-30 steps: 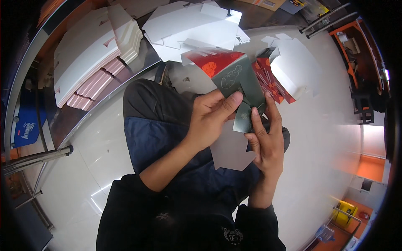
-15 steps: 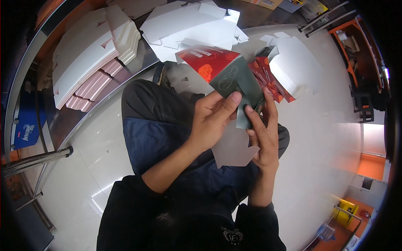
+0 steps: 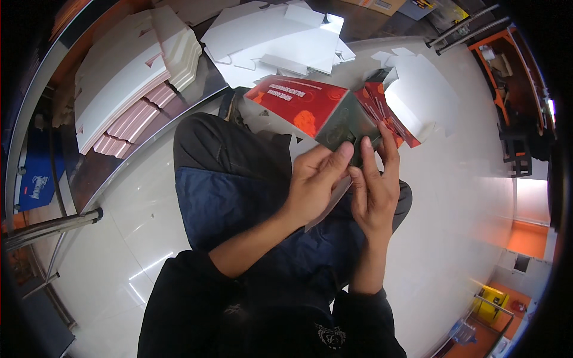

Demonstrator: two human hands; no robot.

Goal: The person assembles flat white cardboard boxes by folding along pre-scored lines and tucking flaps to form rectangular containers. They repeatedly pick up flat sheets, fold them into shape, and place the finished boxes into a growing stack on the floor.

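A partly folded cardboard box (image 3: 301,102), red with orange pictures on one side and dark green on its end, is up in front of me above my lap. My left hand (image 3: 317,182) is closed on its green end, the thumb pressing near the flaps. From the other side, my right hand (image 3: 376,188) grips the same end, its fingers stretched along the green panel. A pale flap hangs below, largely behind my hands. Just beyond my right fingers lies another red box (image 3: 391,113) on the floor, showing its white inside.
To the left, a stack of flat white card blanks (image 3: 122,80) rests on a metal-edged surface (image 3: 200,89). More white blanks (image 3: 271,39) lie ahead. Metal table legs (image 3: 54,230) stand on the left, and orange shelving (image 3: 507,65) on the right. My bent legs (image 3: 227,197) are below the box.
The box has tipped and come slightly lower, showing more of its red side. The green end flap is folded in, and my hands have moved closer together. The pale lower flap has swung behind them.
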